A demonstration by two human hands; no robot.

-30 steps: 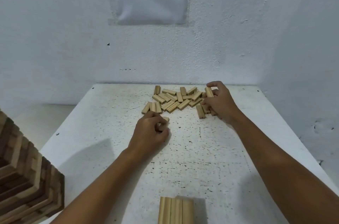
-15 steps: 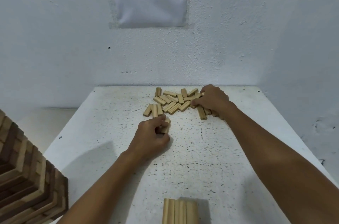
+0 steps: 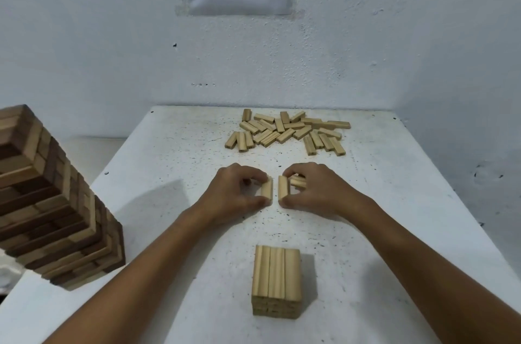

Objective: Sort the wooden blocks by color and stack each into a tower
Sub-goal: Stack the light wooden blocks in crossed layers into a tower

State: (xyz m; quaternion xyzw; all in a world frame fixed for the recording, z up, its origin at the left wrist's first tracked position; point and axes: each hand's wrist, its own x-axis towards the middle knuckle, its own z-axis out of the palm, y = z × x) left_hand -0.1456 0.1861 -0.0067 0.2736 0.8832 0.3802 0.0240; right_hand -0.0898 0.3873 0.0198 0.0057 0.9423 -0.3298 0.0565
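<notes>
Head view | left hand pinches one pale block end to end | right hand pinches another block, a third behind its fingers | blocks look light, rigid, smooth: hold by ends | started tower nearer than both grips; loose pile beyond

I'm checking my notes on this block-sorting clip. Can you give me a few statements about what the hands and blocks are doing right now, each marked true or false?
1. The left hand pinches a light block. True.
2. The right hand is empty. False: it holds light blocks.
3. The short light tower stands nearer the person than the loose pile. True.
4. The loose pile contains dark blocks. False: all look light.
</notes>
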